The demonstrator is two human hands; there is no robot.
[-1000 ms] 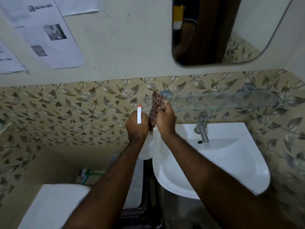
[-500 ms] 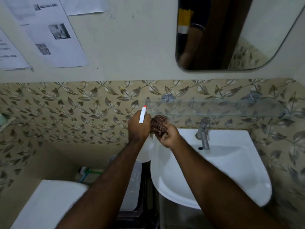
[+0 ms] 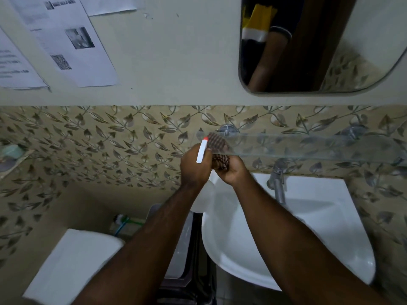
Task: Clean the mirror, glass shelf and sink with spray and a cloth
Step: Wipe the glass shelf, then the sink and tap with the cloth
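Observation:
My left hand [image 3: 193, 166] grips a white spray bottle [image 3: 202, 151] with a red tip; its round body [image 3: 203, 198] hangs below the fist. My right hand [image 3: 232, 170] is closed on a brown checked cloth [image 3: 218, 144], which presses against the left end of the glass shelf [image 3: 308, 147]. Part of the cloth shows through the glass. The white sink [image 3: 297, 249] lies below the shelf, with a steel tap [image 3: 278, 181] at its back. The mirror [image 3: 352, 51] hangs at the upper right and reflects a person's arm and sleeve.
Printed papers [image 3: 72, 40] are taped to the wall at upper left. Leaf-patterned tiles [image 3: 99, 150] cover the lower wall. A white toilet cistern lid [image 3: 72, 265] sits at lower left, beside a clear plastic bin [image 3: 182, 249]. A soap holder [image 3: 11, 155] is at the left edge.
My right hand dropped with the cloth bunched beside the bottle, then brought the cloth up against the shelf's left end. The left hand with the bottle stayed almost still.

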